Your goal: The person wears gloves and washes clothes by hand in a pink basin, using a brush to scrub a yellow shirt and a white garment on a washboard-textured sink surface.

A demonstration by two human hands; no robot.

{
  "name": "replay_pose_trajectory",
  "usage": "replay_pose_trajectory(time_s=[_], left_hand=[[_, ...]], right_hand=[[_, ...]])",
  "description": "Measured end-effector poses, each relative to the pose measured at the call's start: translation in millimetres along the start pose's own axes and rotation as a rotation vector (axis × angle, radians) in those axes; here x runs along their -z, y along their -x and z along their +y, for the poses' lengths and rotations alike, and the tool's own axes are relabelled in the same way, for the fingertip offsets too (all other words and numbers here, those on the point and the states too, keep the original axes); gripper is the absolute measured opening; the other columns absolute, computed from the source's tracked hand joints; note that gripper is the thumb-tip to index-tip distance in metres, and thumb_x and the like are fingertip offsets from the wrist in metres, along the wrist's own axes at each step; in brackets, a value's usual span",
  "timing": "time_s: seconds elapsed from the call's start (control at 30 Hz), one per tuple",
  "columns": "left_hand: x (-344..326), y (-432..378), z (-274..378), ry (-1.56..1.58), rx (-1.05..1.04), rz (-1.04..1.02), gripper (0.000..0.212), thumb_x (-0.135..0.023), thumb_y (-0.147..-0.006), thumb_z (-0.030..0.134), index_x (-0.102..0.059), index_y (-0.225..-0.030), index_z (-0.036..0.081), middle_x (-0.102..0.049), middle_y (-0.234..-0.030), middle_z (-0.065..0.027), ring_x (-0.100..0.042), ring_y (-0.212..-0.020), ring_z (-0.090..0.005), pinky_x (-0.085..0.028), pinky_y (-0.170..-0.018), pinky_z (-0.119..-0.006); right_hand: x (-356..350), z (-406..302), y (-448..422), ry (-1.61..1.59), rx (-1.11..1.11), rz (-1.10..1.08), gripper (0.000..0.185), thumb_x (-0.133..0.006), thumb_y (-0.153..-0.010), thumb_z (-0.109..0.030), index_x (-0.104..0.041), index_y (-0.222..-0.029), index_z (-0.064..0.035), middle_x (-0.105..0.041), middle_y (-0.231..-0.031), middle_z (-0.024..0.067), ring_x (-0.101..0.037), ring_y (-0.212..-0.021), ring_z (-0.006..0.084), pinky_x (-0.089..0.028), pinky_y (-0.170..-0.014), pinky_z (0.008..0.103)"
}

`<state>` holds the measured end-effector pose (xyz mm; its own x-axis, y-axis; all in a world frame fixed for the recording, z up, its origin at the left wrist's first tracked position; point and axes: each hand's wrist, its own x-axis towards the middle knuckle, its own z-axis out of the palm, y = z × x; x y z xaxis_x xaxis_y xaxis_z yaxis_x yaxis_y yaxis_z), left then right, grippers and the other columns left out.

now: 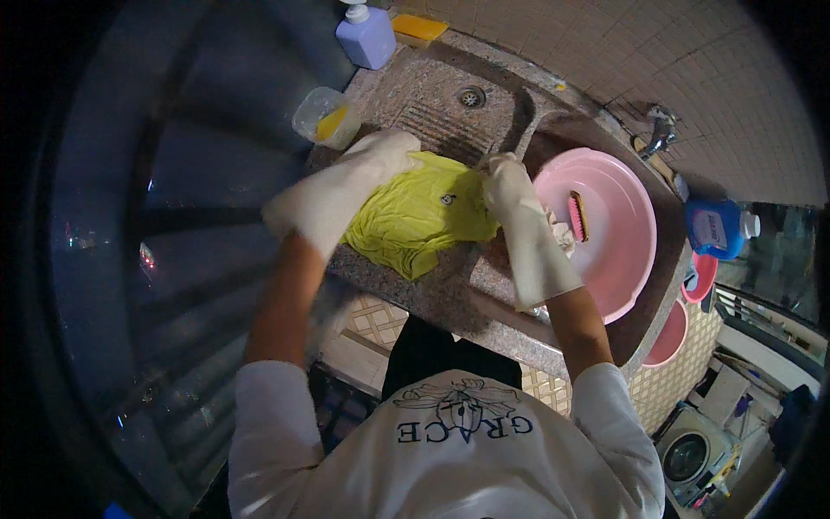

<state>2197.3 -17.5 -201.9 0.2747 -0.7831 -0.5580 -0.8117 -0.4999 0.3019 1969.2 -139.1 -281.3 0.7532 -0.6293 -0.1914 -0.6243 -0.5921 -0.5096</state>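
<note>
A wet yellow-green cloth garment [421, 217] with a small printed badge lies crumpled across the ribbed washboard end of a granite sink [454, 279]. Cream rubber gloves cover both hands and reach up the forearms. At the garment's upper left corner, my left hand [394, 146] grips the fabric. My right hand [504, 174] has hold of its right edge, beside the divider between the two basins. The fingers of both hands are partly hidden by the gloves' angle and the cloth.
A pink basin [622, 259] in the right sink holds a pink-bristled scrubbing brush [577, 216] and a pale cloth [559, 233]. Around the rim stand a metal tap [661, 130], a blue bottle [713, 227], a lilac pump bottle [366, 36] and a clear plastic tub [327, 118].
</note>
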Motion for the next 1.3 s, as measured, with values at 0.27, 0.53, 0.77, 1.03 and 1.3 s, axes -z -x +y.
replay_pose_trajectory(time_s=[0.27,0.53,0.77,1.03,1.3], left_hand=[[6.1,127.2,43.1,1.325,-0.236,0.081,0.037,-0.076,-0.101,0.033,-0.072,-0.12,0.002,-0.071,-0.111,-0.004,-0.064,-0.106,-0.0131,-0.05,-0.099,-0.031],[-60.4,106.9,76.2,1.786,0.048,0.318,0.022,-0.063,-0.109,0.022,-0.068,-0.123,0.006,-0.072,-0.116,-0.0067,-0.069,-0.107,-0.0165,-0.059,-0.091,-0.036],[-98.2,32.6,122.3,2.055,0.3,0.286,0.034,-0.054,-0.112,0.032,-0.063,-0.132,0.006,-0.072,-0.126,-0.0148,-0.072,-0.109,-0.0258,-0.061,-0.091,-0.044],[-98.4,22.5,124.4,1.999,0.2,0.238,0.039,-0.046,-0.114,0.038,-0.064,-0.129,0.005,-0.072,-0.129,-0.0172,-0.074,-0.105,-0.0272,-0.061,-0.086,-0.048],[-60.9,55.2,149.0,1.994,0.257,0.131,0.04,-0.043,-0.115,0.039,-0.064,-0.117,0.005,-0.07,-0.102,-0.0167,-0.073,-0.089,-0.0279,-0.061,-0.07,-0.043]], right_hand=[[37.6,-3.4,25.5,-1.507,0.057,-0.51,0.057,-0.075,-0.101,-0.022,-0.057,-0.151,-0.0006,-0.071,-0.123,0.0061,-0.066,-0.114,0.0146,-0.054,-0.099,0.0299],[81.9,-73.2,84.4,-1.111,0.086,0.129,0.02,-0.066,-0.108,-0.018,-0.074,-0.109,0.0001,-0.077,-0.099,0.0059,-0.069,-0.087,0.014,-0.059,-0.082,0.031],[121.2,-114.2,86.7,-0.093,0.083,0.057,0.051,-0.055,-0.108,-0.048,-0.078,-0.103,-0.0023,-0.075,-0.098,0.0291,-0.074,-0.099,0.0455,-0.059,-0.085,0.0526],[117.0,-93.0,74.8,-0.057,0.371,0.338,0.024,-0.066,-0.104,-0.026,-0.075,-0.098,-0.005,-0.075,-0.09,0.0199,-0.077,-0.083,0.0317,-0.06,-0.072,0.0427],[115.2,-83.7,68.7,0.057,0.456,0.235,0.033,-0.062,-0.108,-0.03,-0.067,-0.112,0.0021,-0.074,-0.092,0.0251,-0.075,-0.084,0.0407,-0.06,-0.071,0.0474]])
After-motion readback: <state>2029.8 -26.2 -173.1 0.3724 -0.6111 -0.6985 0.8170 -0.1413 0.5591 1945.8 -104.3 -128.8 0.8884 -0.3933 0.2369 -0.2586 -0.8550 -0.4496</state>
